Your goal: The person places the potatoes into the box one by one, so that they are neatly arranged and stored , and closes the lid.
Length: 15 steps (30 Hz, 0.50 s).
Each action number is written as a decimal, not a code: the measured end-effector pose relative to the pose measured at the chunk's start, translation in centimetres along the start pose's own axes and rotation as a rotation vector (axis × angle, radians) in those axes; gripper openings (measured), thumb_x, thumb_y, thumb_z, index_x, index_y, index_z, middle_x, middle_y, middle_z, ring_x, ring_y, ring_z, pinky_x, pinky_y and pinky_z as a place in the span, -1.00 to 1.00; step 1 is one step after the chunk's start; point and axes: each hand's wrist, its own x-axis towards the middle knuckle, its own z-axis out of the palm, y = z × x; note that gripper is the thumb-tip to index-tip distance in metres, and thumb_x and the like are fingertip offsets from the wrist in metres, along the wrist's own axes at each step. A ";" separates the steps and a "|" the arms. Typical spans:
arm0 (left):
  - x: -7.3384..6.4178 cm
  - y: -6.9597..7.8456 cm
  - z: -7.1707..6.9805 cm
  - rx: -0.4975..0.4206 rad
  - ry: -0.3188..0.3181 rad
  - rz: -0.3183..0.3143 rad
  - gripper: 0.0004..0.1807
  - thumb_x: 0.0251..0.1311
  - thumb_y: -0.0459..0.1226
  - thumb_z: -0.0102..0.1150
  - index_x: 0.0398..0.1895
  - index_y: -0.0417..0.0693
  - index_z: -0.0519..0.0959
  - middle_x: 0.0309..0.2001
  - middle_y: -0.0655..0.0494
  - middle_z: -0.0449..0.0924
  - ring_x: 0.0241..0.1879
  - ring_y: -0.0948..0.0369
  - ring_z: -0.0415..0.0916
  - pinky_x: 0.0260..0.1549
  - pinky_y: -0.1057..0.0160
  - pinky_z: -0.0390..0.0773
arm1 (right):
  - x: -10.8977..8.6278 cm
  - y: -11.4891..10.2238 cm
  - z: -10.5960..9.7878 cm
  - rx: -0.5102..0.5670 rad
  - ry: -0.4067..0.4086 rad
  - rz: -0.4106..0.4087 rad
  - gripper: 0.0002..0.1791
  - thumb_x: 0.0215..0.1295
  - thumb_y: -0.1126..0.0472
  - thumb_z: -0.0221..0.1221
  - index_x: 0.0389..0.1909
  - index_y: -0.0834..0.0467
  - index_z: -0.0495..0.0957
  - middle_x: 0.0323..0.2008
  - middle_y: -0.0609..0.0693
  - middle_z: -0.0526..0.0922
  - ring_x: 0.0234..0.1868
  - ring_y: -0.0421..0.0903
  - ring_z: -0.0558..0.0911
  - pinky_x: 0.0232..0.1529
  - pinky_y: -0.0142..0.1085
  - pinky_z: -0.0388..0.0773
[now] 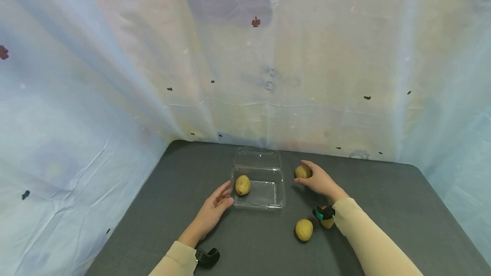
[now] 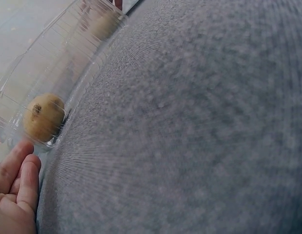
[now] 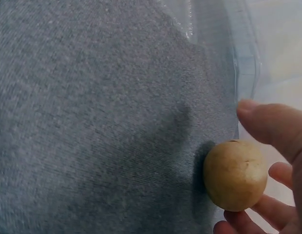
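Note:
A clear plastic clamshell box (image 1: 262, 205) lies with its lid (image 1: 258, 158) folded back. One potato (image 1: 242, 185) rests inside, at the box's left end. Beside that end is my left hand (image 1: 212, 211), fingers extended, fingertips right at the box wall; in the left wrist view its fingers (image 2: 28, 183) point toward the potato behind the plastic. To the right of the box, my right hand (image 1: 321, 181) reaches around another potato (image 1: 302, 172). The right wrist view shows this potato (image 3: 235, 175) between spread thumb and fingers, with a gap on the thumb side (image 3: 268, 122).
Nearer me on the dark grey table (image 1: 165, 208) lies a potato (image 1: 304, 230). Another potato (image 1: 327, 221) sits partly hidden under the black band (image 1: 324, 212) on my right wrist. A pale patterned curtain (image 1: 307, 76) hangs behind the table.

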 end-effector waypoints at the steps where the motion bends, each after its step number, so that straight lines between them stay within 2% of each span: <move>1: 0.0 0.0 0.0 0.001 0.003 -0.001 -0.35 0.42 -0.23 0.06 0.51 0.02 0.10 0.39 -0.14 0.24 0.38 -0.02 0.15 0.28 -0.03 0.22 | 0.0 0.1 0.1 -0.003 -0.004 -0.003 -0.11 0.27 0.01 0.29 0.49 0.17 0.06 0.37 0.30 0.21 0.24 0.23 0.36 0.10 0.14 0.38; 8: -0.1 0.1 0.0 0.000 0.002 0.002 -0.35 0.41 -0.21 0.06 0.51 0.01 0.10 0.39 -0.15 0.23 0.38 -0.04 0.16 0.29 -0.03 0.20 | 0.0 0.3 0.5 0.003 -0.014 0.014 -0.12 0.25 0.06 0.31 0.48 0.18 0.09 0.34 0.29 0.25 0.13 0.16 0.44 -0.03 0.06 0.44; 15: 0.1 0.1 -0.1 0.008 -0.007 -0.002 -0.34 0.42 -0.22 0.06 0.51 0.02 0.09 0.39 -0.14 0.22 0.39 -0.04 0.15 0.29 -0.04 0.20 | 0.0 0.4 0.6 -0.009 0.041 0.028 -0.19 0.25 0.14 0.30 0.43 0.24 0.13 0.21 0.31 0.37 -0.03 0.13 0.52 -0.16 -0.02 0.50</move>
